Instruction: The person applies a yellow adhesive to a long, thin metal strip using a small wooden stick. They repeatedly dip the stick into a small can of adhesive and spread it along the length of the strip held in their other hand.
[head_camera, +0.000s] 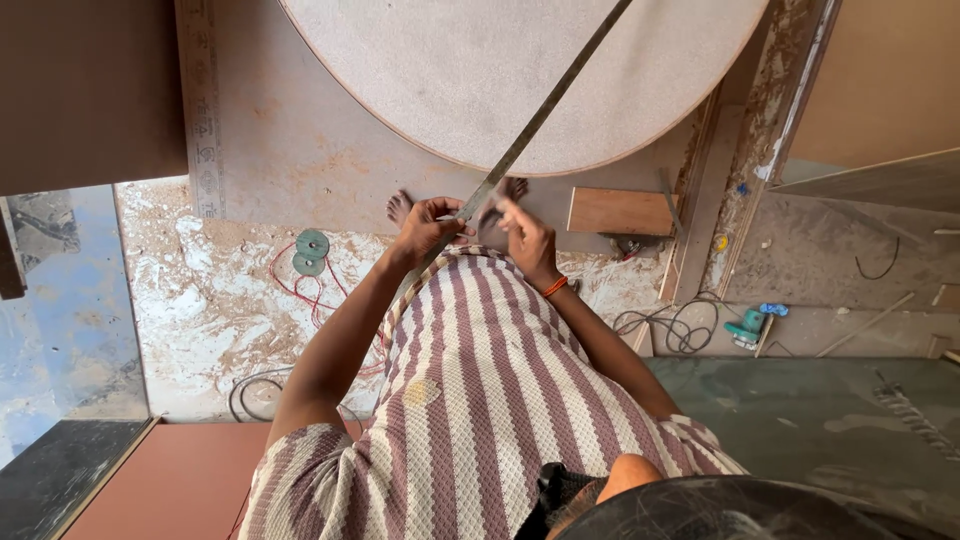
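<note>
Both hands are meeting at the near end of a long metal straightedge (545, 105); the left hand (425, 228) is closing its fingers around it, while the right hand (525, 235) is touching it with loosely curled fingers, its grip too blurred to tell; the straightedge is lying diagonally across a large rounded board (450, 70) with a pale speckled face and brown edge; no mark or cut is showing, so measuring appears unfinished; a small wooden offcut (620, 210) is lying nearby.

A dull metal straightedge (540, 115) is gripped over a matt, speckled oval board (470, 70); a smooth wooden offcut (620, 211) lies nearby.
</note>
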